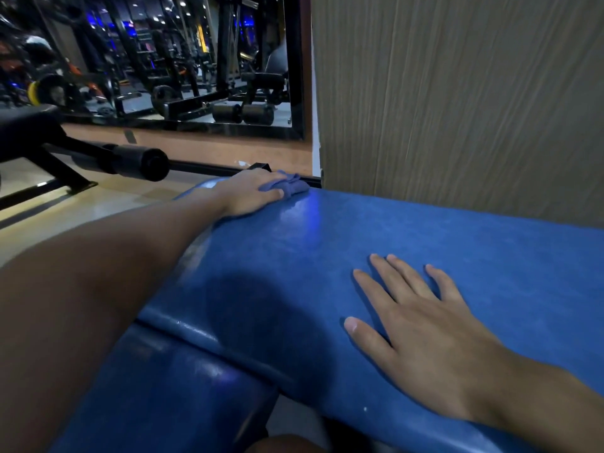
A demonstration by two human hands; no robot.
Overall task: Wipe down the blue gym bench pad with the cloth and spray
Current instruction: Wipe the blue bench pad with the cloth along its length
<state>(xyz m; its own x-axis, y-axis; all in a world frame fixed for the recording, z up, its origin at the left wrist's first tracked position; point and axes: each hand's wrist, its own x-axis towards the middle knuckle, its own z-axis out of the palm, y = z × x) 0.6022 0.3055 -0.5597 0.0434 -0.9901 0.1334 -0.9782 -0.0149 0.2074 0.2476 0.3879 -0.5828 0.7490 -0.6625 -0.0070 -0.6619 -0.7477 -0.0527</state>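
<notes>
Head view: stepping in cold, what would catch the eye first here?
The blue bench pad fills the lower frame, glossy toward its far end. There the left hand holds a bunched blue cloth against it, while the right hand lies flat, fingers spread, on the near part of the pad.

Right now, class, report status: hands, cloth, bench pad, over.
Left hand holds cloth at pad far end. Right hand flat on pad. No spray bottle visible.
</notes>
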